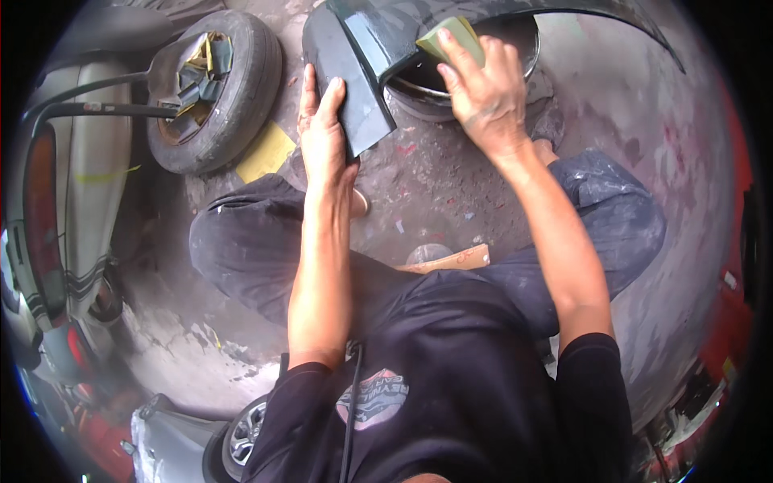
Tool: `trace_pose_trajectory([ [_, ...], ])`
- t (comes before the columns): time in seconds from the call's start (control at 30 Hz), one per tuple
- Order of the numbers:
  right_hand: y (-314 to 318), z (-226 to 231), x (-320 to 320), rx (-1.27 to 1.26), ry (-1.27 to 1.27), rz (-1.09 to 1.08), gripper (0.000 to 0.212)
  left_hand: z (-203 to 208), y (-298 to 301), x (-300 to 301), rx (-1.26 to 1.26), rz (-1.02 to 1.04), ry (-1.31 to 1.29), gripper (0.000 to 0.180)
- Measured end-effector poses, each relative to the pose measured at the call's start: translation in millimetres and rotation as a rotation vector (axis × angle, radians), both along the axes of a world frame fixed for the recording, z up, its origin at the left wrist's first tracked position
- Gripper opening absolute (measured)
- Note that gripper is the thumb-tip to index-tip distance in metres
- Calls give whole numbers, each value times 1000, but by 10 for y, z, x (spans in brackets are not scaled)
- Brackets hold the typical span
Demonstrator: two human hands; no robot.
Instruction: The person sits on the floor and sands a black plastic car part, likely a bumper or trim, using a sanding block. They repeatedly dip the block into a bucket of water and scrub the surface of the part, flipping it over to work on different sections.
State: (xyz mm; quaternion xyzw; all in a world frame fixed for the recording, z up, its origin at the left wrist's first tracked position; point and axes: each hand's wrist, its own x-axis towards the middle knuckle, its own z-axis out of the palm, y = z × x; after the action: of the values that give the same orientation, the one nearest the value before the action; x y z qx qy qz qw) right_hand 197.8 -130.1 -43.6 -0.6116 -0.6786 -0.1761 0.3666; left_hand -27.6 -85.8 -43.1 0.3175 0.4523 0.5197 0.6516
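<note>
A dark grey, glossy car body panel (pixel 354 76), possibly a bumper, reaches from the top of the view toward me. My left hand (pixel 324 133) grips its near left end, thumb on the face and fingers along the outer edge. My right hand (pixel 489 101) holds a yellow-green sanding pad (pixel 452 42), pressed near the panel's edge at the upper middle. Part of the pad is hidden under the fingers. Behind and below the right hand is a round black basin (pixel 531 56), partly covered by the panel.
On the left lies a tyre (pixel 256 88) with crumpled sandpaper sheets (pixel 205 68) in its middle. A yellow sheet (pixel 267 151) rests beside it. A piece of cardboard (pixel 451 259) is between my legs. Car parts stand along the left; a grey car with a wheel (pixel 248 431) is at lower left.
</note>
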Motion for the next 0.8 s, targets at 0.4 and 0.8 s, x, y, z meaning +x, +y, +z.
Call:
trace_pose_trajectory([
  [0.4, 36, -45, -205, -27, 24, -65, 42, 18, 109, -91, 5, 2, -12, 78],
  [0.8, -20, -127, -456, -8, 87, -64, 45, 93, 112, -114, 7, -15, 14, 73],
])
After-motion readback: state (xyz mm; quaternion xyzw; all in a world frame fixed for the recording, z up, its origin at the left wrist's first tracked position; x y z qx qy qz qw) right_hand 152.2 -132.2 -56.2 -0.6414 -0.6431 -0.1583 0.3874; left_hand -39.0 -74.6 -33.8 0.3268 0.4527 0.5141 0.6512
